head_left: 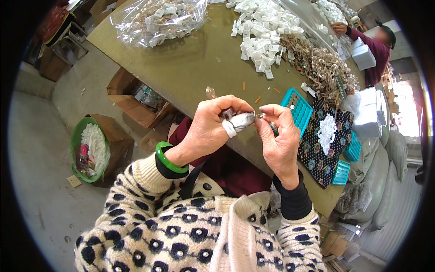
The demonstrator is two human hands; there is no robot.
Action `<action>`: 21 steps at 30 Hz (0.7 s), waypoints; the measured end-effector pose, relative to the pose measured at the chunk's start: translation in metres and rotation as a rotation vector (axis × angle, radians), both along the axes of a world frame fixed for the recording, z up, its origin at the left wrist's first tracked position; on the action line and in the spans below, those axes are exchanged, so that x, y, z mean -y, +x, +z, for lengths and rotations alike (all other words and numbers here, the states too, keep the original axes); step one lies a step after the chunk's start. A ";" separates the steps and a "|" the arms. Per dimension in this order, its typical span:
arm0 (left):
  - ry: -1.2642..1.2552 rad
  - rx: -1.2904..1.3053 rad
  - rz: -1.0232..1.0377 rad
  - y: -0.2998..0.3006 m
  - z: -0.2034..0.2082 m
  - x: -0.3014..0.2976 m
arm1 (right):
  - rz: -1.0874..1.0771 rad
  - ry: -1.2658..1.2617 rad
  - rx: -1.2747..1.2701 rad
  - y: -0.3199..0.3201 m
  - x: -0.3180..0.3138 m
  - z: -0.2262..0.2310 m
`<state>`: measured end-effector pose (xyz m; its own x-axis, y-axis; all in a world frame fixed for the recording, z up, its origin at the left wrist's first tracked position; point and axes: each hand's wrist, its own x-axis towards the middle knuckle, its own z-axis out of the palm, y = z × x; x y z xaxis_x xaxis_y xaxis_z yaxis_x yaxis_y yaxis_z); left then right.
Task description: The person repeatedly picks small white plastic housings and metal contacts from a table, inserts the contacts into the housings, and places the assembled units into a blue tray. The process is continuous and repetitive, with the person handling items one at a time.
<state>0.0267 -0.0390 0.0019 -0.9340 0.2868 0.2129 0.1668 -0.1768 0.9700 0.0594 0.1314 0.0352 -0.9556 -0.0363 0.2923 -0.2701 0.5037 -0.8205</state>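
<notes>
My left hand [209, 127] and my right hand [280, 143] meet above the edge of a brown table [190, 63]. The left hand, with tape wrapped round one finger and a green bangle at the wrist, pinches a small silvery piece [242, 119]. The right hand's fingertips close on the other end of that piece, where a tiny metal part [260, 116] shows. A teal plastic tray [297, 109] lies just behind the right hand. What the palms hide I cannot make out.
A heap of small white parts [263, 31] and a tangle of brownish coiled pieces [324, 68] lie on the table. A clear bag [158, 18] sits far left. A patterned cloth [324, 145] holds white bits. Another person [376, 50] works at the far end. Cardboard boxes [131, 97] and a green basket [86, 149] stand on the floor.
</notes>
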 end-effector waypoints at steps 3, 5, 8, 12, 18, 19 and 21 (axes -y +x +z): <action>0.460 0.388 -0.174 0.008 -0.002 -0.004 | -0.026 -0.019 -0.001 0.005 0.002 -0.003; 0.687 0.563 -0.256 0.012 -0.004 -0.007 | -0.047 -0.021 0.013 0.009 0.002 -0.003; 0.789 0.692 -0.306 0.015 -0.005 -0.010 | -0.073 -0.036 0.041 0.012 0.001 0.000; 0.743 0.673 -0.351 0.014 -0.003 -0.008 | -0.111 -0.076 0.061 0.015 0.000 0.000; 0.624 0.669 -0.402 0.010 -0.001 -0.012 | -0.019 -0.160 0.084 0.015 -0.011 -0.002; 0.620 0.695 -0.403 0.010 -0.001 -0.014 | -0.009 -0.156 0.070 0.014 -0.013 -0.002; 0.673 0.756 -0.422 0.010 -0.001 -0.017 | 0.011 -0.151 0.043 0.012 -0.018 0.000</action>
<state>0.0366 -0.0216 0.0011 -0.7434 0.6539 -0.1405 -0.6288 -0.6118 0.4799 0.0709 0.1492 0.0350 -0.9672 -0.0057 0.2538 -0.2377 0.3711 -0.8976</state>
